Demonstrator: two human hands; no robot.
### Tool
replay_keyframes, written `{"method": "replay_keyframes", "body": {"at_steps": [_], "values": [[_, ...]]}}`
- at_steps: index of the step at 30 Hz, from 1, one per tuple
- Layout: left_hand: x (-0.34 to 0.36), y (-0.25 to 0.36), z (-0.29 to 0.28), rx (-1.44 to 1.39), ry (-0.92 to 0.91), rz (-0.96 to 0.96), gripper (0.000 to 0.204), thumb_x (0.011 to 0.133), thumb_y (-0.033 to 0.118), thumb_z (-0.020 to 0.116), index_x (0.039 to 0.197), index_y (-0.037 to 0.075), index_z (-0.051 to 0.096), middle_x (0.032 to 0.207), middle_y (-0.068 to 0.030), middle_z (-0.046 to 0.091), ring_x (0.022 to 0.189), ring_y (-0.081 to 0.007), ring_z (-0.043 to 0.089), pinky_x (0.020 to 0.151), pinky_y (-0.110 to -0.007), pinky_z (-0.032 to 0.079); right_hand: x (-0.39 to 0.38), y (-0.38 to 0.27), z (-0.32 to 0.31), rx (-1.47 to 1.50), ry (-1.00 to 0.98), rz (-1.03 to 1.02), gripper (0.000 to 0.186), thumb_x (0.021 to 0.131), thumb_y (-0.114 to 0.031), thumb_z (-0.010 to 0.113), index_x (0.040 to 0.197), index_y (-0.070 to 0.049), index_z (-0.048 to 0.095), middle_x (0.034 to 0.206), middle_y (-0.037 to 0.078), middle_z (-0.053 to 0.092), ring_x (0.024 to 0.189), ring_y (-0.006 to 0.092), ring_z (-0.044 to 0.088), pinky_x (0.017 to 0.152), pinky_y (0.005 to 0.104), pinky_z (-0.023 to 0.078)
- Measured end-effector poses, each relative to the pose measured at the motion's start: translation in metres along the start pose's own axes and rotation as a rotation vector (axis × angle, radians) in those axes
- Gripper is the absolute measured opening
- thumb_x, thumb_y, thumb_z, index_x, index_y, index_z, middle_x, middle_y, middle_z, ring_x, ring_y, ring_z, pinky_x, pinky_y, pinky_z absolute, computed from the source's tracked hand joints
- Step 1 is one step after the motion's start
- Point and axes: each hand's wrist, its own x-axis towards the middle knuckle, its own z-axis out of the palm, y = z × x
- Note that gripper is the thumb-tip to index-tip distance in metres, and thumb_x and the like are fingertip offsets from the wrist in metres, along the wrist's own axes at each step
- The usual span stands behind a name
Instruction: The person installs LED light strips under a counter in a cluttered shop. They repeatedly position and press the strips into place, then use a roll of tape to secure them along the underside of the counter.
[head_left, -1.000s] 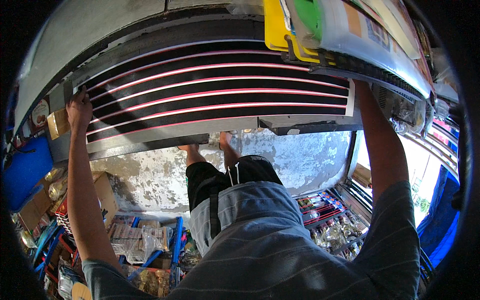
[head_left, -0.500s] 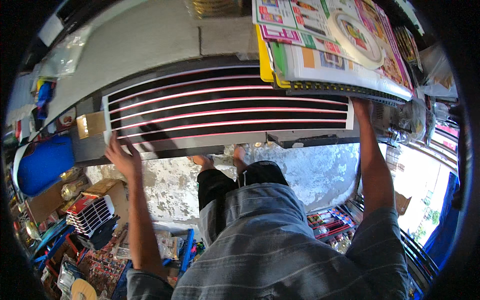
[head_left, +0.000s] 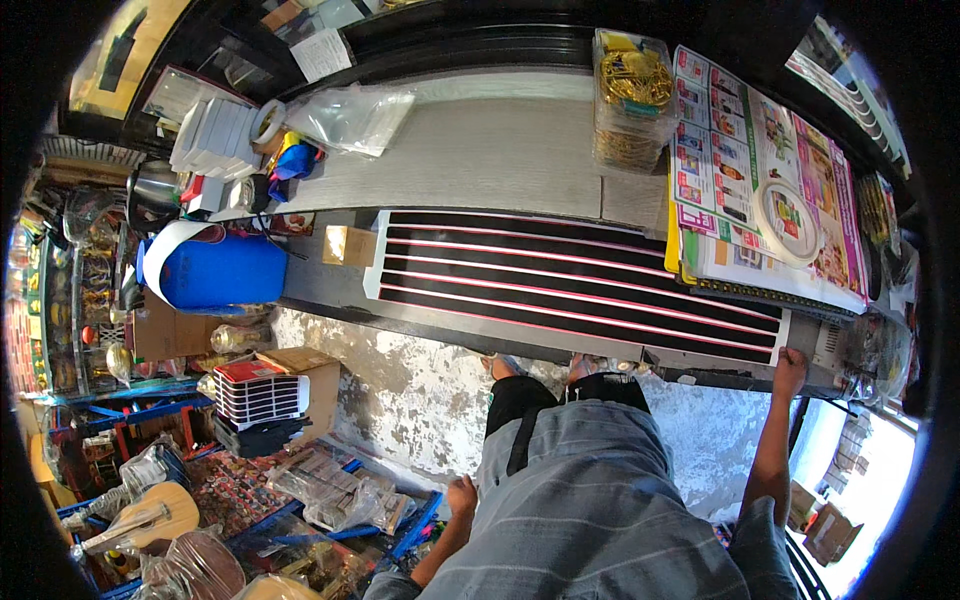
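A long black sheet with white and red stripes [head_left: 520, 275] lies along the counter, its far right part beneath a stack of papers and books. At its near right corner, my right hand [head_left: 789, 370] has its fingers closed on the white edge. My left hand [head_left: 462, 497] hangs low beside my body, away from the counter, with its fingers curled; whatever they hold, if anything, is hidden. A small brown cardboard box [head_left: 350, 246] sits against the sheet's left end.
Printed flyers [head_left: 735, 150] with a roll of tape [head_left: 787, 222] top the stack. Left of it are gold trinkets in a clear box [head_left: 633, 95]. A blue container [head_left: 222, 270] stands at the counter's left. Below are a boxed stack [head_left: 262, 395] and a small guitar [head_left: 150, 515].
My left hand has let go of the sheet's left end and dropped beside my body. My right hand stays at the right end. The view has swung left, showing more of the counter.
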Motion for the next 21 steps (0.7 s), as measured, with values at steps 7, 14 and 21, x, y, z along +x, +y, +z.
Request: {"method": "replay_keyframes", "body": {"at_steps": [7,14,21], "values": [[0.101,0.145,-0.199,-0.25,0.816,0.459,0.037,0.105,0.017,0.068,0.135,-0.003,0.064,0.125,-0.0291,0.067,0.116,-0.0507,0.062,0.103,-0.055,0.049,0.046,-0.033,0.001,-0.141,-0.123,-0.011,0.021,0.096,-0.024,0.078,0.1,-0.004,0.077,0.096,0.016,0.074,0.092,0.0312,0.074,0.087,0.043,0.057],[0.178,0.286,-0.356,-0.137,0.867,0.737,0.047,0.103,0.018,0.07,0.146,0.0,0.061,0.148,-0.0298,0.06,0.136,-0.0497,0.056,0.116,-0.055,0.046,0.031,-0.046,-0.022,-0.128,-0.133,0.005,0.02,0.099,-0.022,0.077,0.11,-0.005,0.078,0.106,0.014,0.077,0.101,0.0328,0.075,0.091,0.044,0.057],[0.248,0.347,-0.397,-0.099,0.613,0.533,0.062,0.109,0.043,0.061,0.159,0.007,0.055,0.156,-0.0376,0.051,0.146,-0.0538,0.049,0.122,-0.056,0.043,-0.065,-0.051,-0.072,-0.045,-0.154,-0.172,0.013,0.102,-0.011,0.072,0.11,-0.002,0.074,0.108,0.014,0.076,0.103,0.0329,0.073,0.091,0.0426,0.057]]}}
